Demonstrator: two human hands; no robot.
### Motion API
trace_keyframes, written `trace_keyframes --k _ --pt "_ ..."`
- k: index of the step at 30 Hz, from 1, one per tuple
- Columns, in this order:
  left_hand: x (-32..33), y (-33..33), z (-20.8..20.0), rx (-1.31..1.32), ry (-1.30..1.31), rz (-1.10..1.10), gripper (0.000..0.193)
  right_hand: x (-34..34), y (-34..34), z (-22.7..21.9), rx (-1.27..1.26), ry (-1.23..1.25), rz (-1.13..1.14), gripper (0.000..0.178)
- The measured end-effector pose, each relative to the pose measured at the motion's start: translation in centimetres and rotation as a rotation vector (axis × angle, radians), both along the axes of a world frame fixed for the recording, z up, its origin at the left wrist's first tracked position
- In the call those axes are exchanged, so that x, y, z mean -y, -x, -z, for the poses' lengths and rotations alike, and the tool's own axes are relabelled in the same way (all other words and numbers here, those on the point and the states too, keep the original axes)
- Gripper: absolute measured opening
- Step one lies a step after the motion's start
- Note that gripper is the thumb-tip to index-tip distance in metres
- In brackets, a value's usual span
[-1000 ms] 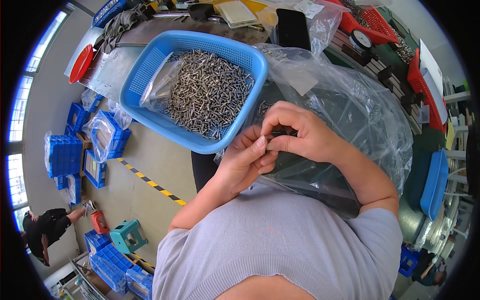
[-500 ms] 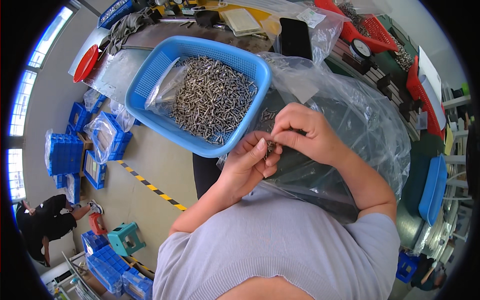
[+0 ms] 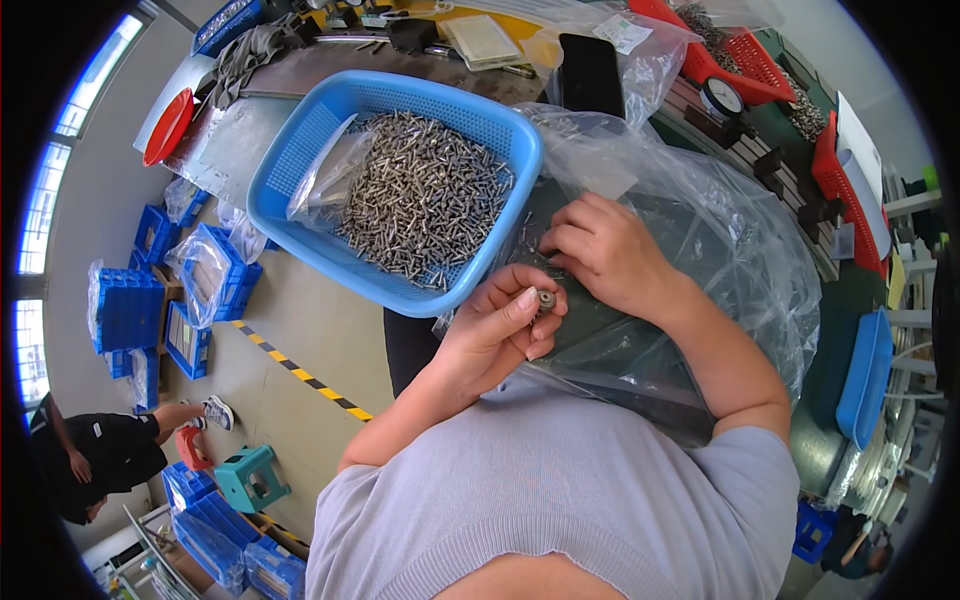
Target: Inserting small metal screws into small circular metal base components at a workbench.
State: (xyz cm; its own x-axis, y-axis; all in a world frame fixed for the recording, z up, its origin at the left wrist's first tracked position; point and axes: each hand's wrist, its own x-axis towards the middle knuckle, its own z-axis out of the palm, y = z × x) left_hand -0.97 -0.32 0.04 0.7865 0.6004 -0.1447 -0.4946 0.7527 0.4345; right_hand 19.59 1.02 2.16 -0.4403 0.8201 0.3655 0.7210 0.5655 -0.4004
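My left hand [image 3: 492, 325] is closed, with a small round metal part [image 3: 545, 299] pinched between thumb and fingers. A hole shows in the middle of its end face. Just beyond it on the right, my right hand [image 3: 612, 255] reaches down to the table with fingers bent and together. Its fingertips are partly hidden, close to a few small loose metal pins [image 3: 530, 235]; what they grip cannot be made out. Left of both hands stands a blue perforated plastic basket [image 3: 400, 95], holding a heap of short metal pins [image 3: 425, 195] and a clear bag [image 3: 325, 180].
Clear plastic sheeting [image 3: 720, 260] covers the table to the right. Beyond lie a black phone [image 3: 590, 75], a dial gauge [image 3: 721, 96] and a red basket [image 3: 760, 75]. At left are a red dish [image 3: 168, 127], blue crates [image 3: 130, 310] and another person [image 3: 100, 460].
My right hand has left the metal part in my left hand and moved away, down toward the loose pins. The part's round end now shows. The other person has shifted rightward.
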Motion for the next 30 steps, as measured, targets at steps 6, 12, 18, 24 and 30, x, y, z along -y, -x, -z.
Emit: trace_keyframes --k 6,12,18,24,30 --pt "0.1 0.3 0.1 0.007 -0.011 0.004 0.017 0.1 -1.0 -0.2 -0.100 0.106 0.013 0.023" --pt "0.0 0.4 0.4 0.029 -0.036 0.032 0.020 0.0 -1.7 -0.4 -0.047 0.131 0.005 0.023" --pt "0.0 0.4 0.6 0.018 -0.056 0.026 0.025 -0.2 -2.2 -0.5 -0.072 0.161 0.037 0.021" --pt "0.0 0.6 0.4 0.042 -0.037 0.033 0.020 -0.1 -2.1 -0.6 0.019 0.102 0.081 0.017" --pt "0.0 0.2 0.2 0.054 -0.021 0.002 0.018 -0.2 -2.0 -0.5 0.041 0.065 0.096 0.014"
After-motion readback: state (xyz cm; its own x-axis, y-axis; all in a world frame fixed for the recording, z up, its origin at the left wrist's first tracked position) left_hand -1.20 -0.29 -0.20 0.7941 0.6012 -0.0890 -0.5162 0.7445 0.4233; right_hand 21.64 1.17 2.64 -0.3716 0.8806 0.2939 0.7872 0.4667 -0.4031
